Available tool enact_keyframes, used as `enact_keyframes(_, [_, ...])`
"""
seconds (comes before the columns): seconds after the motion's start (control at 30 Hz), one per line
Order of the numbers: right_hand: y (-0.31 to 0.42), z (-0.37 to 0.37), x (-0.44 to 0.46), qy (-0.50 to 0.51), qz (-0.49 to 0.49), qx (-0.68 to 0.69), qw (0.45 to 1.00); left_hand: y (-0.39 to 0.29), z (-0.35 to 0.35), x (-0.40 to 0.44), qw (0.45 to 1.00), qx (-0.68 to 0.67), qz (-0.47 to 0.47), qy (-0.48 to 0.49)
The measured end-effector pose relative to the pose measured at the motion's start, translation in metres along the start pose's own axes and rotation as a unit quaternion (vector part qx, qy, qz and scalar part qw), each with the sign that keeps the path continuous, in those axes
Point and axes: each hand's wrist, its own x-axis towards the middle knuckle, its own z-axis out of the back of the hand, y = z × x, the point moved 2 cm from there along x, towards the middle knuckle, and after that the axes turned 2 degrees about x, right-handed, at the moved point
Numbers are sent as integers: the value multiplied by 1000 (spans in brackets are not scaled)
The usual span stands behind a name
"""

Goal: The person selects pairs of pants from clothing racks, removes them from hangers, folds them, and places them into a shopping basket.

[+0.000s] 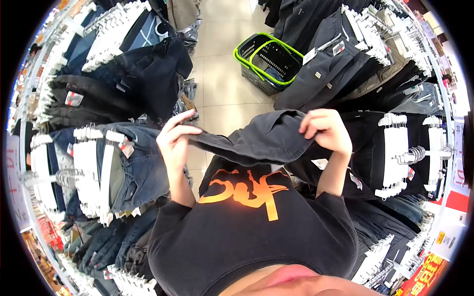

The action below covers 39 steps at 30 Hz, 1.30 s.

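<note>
A dark grey pair of pants (256, 135) with a gathered, elastic-looking waistband is stretched sideways in front of my chest. At its left end, my left hand (174, 140) grips the cloth, index finger pointing outward and part of the grip hidden. The fingers of my right hand (327, 129) are curled over the waistband at the other end. The lower part of the pants is folded or out of sight. Below the cloth is my black T-shirt with an orange print.
A black shopping basket (269, 64) with bright green handles stands on the tiled floor (217, 59) ahead, some dark cloth inside. Racks of jeans (143, 163) on white hangers line the left. Dark pants (328, 64) hang along the right, close to both arms.
</note>
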Motion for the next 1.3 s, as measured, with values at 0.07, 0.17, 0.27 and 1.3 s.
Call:
enact_keyframes(0.07, [-8,-9,45,24,-9,-8,1000,-2,-24,39,997,5,-19,71])
enact_keyframes(0.17, [-32,-40,116,-55,-1,-34,998,3,-69,86,985,29,26,168])
enact_keyframes(0.27, [-62,-60,166,-120,-102,187,970,28,-108,114,982,-49,79,165])
enact_keyframes(1.3, [-364,83,340,-625,-178,71,757,270,-34,517,964,-50,229,124])
